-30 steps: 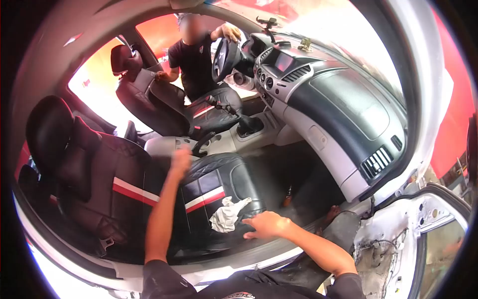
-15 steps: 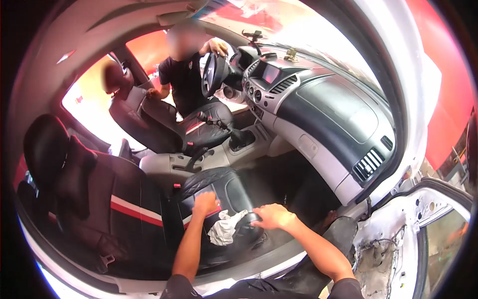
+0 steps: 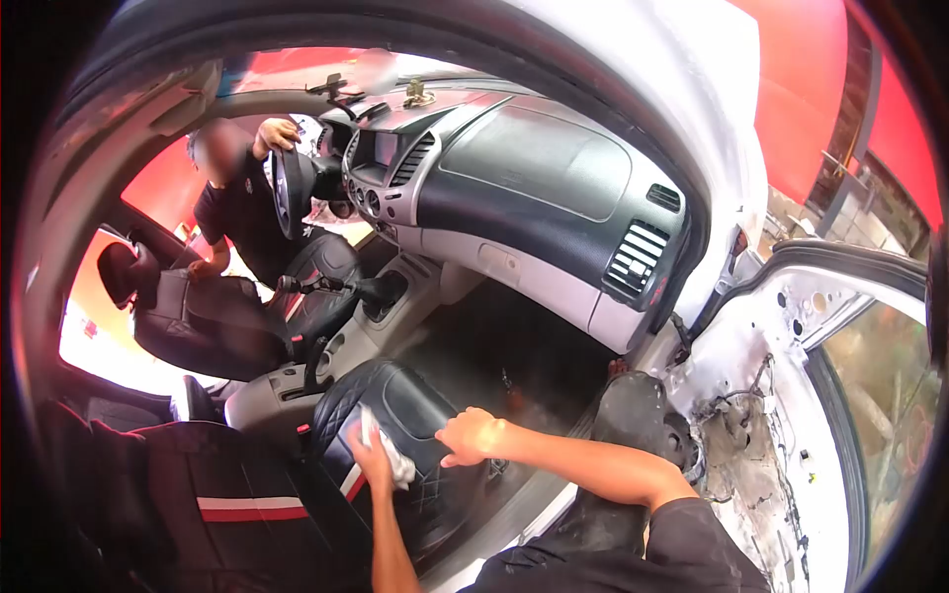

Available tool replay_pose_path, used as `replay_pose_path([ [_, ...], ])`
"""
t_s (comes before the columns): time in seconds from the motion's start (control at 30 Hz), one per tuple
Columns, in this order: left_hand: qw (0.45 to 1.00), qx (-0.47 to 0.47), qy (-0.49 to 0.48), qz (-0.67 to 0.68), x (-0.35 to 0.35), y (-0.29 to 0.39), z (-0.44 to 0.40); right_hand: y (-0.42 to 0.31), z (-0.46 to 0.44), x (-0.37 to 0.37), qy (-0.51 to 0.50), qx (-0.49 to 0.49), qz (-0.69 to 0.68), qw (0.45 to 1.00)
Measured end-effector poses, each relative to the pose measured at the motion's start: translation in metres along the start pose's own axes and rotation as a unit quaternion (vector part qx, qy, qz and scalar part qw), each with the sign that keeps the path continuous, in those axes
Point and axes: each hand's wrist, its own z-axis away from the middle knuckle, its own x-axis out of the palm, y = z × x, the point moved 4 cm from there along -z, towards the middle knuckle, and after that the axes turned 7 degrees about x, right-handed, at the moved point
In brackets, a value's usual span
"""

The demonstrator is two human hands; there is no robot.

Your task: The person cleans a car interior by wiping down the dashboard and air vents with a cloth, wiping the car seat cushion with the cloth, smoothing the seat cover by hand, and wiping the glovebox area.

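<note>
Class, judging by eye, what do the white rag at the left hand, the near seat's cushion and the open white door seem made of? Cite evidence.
White rag: probably soft, matt cloth; it bunches in folds.
Seat cushion: leather or imitation leather, I can't tell which; smooth, softly shiny, with quilted stitching.
Door: likely painted sheet metal; its inner side shows holes and wiring.

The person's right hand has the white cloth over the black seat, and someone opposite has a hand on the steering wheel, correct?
Not the right hand: the head view shows the left hand holding the white cloth. The rest stands.
</note>
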Motion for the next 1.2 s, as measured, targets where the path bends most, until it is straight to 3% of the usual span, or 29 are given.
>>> replay_pose_path([
  [0.03, 0.997, 0.07, -0.004, 0.022, 0.011, 0.044, -0.031, 0.0, 0.002, 0.002, -0.001, -0.003, -0.004, 1.0],
  [0.13, 0.98, 0.108, -0.136, 0.1, 0.065, 0.188, -0.094, 0.001, 0.012, 0.01, 0.001, -0.011, 0.0, 1.0],
  [0.2, 0.953, 0.264, -0.133, 0.066, 0.114, 0.267, -0.13, 0.0, 0.02, 0.007, -0.004, -0.019, 0.012, 1.0],
  [0.23, 0.939, 0.265, -0.192, 0.105, 0.134, 0.319, -0.141, -0.001, 0.023, 0.006, 0.007, -0.019, 0.012, 1.0],
  [0.3, 0.912, 0.356, -0.146, 0.144, 0.197, 0.369, -0.177, 0.0, 0.028, 0.005, 0.032, -0.017, 0.006, 0.999],
  [0.33, 0.916, 0.38, -0.066, 0.108, 0.239, 0.378, -0.192, 0.001, 0.031, 0.004, 0.051, -0.019, 0.003, 0.999],
  [0.37, 0.906, 0.421, -0.035, -0.009, 0.272, 0.393, -0.199, 0.002, 0.033, 0.005, 0.063, -0.022, 0.012, 0.998],
  [0.4, 0.893, 0.445, -0.055, -0.044, 0.311, 0.396, -0.207, 0.005, 0.037, 0.006, 0.074, -0.02, 0.02, 0.997],
  [0.43, 0.875, 0.461, 0.012, -0.145, 0.333, 0.405, -0.197, 0.008, 0.042, 0.006, 0.082, -0.014, 0.028, 0.996],
  [0.47, 0.866, 0.474, 0.009, -0.161, 0.35, 0.416, -0.193, 0.012, 0.049, 0.002, 0.067, -0.022, 0.028, 0.997],
  [0.5, 0.828, 0.462, -0.306, -0.092, 0.307, 0.459, -0.159, 0.018, 0.052, 0.002, 0.073, -0.016, 0.023, 0.997],
  [0.57, 0.784, 0.561, -0.257, 0.065, 0.332, 0.455, -0.109, 0.021, 0.066, -0.008, 0.101, 0.013, 0.088, 0.991],
  [0.6, 0.736, 0.657, -0.112, 0.121, 0.32, 0.463, -0.077, 0.024, 0.067, -0.012, 0.102, 0.001, 0.072, 0.992],
  [0.63, 0.72, 0.665, -0.15, 0.128, 0.302, 0.47, -0.061, 0.028, 0.068, -0.017, 0.103, -0.011, 0.058, 0.993],
  [0.7, 0.739, 0.599, -0.301, 0.066, 0.324, 0.46, -0.094, 0.033, 0.069, -0.02, 0.107, -0.02, 0.039, 0.993],
  [0.87, 0.852, 0.489, -0.178, -0.062, 0.372, 0.413, -0.25, 0.04, 0.078, -0.03, 0.119, 0.036, 0.033, 0.992],
  [0.97, 0.866, 0.464, -0.167, -0.08, 0.392, 0.421, -0.256, 0.043, 0.079, -0.028, 0.109, 0.047, 0.002, 0.993],
  [1.07, 0.824, 0.525, -0.21, -0.041, 0.408, 0.471, -0.177, 0.039, 0.072, -0.03, 0.11, 0.046, 0.007, 0.993],
  [1.2, 0.711, 0.651, -0.21, 0.162, 0.38, 0.513, -0.072, 0.038, 0.063, -0.039, 0.069, 0.044, -0.028, 0.996],
])
